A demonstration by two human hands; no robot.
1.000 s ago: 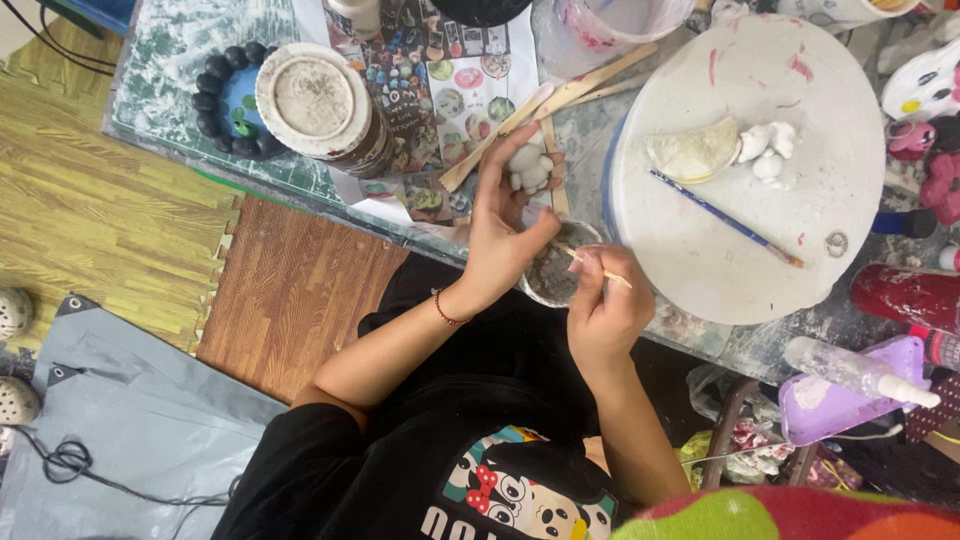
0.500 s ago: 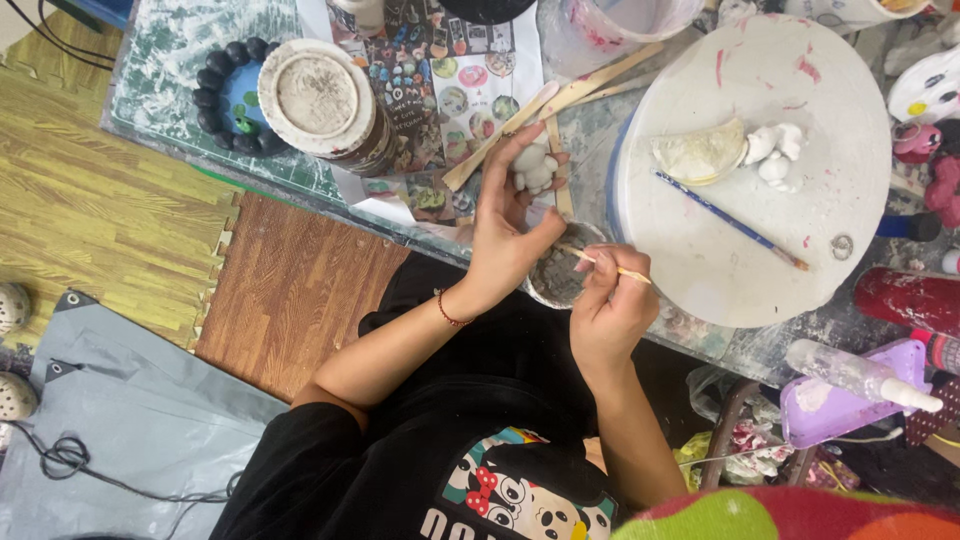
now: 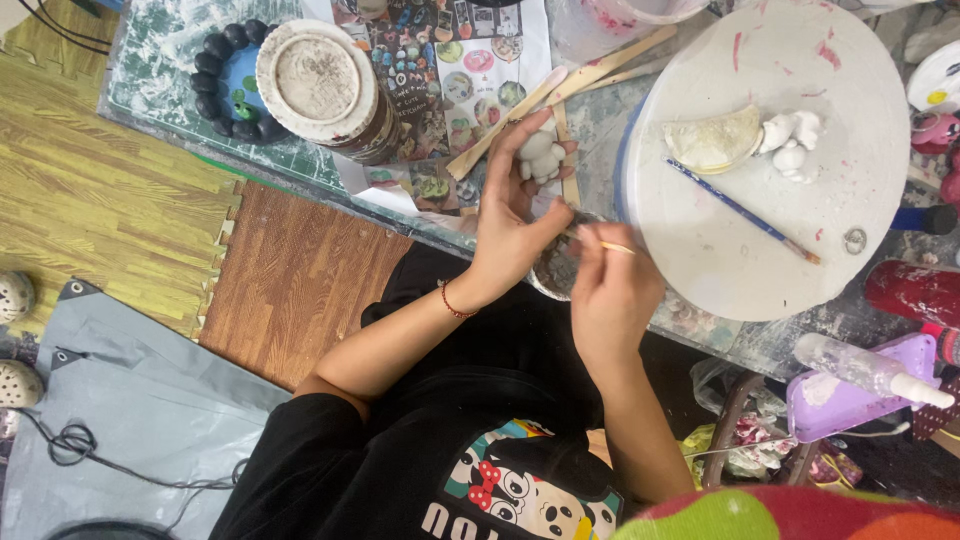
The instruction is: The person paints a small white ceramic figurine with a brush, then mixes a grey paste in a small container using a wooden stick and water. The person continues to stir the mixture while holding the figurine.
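L hand (image 3: 510, 215) fingers wrapped round small white clay figure (image 3: 541, 155), held just above counter (image 3: 600, 110) edge. R hand (image 3: 612, 285) fingers pinched on thin stick tool (image 3: 600, 243), tip near the figure. Small bowl (image 3: 553, 268) under both hands. White round board (image 3: 770, 230) w/ blue brush (image 3: 745, 212) just right.

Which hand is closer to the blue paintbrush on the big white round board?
Right. The right hand is just left of the blue paintbrush; the left hand, holding a small white figure, is farther left.

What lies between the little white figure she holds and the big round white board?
In the head view, a thin wooden stick lies between the white clay figure and the round board.
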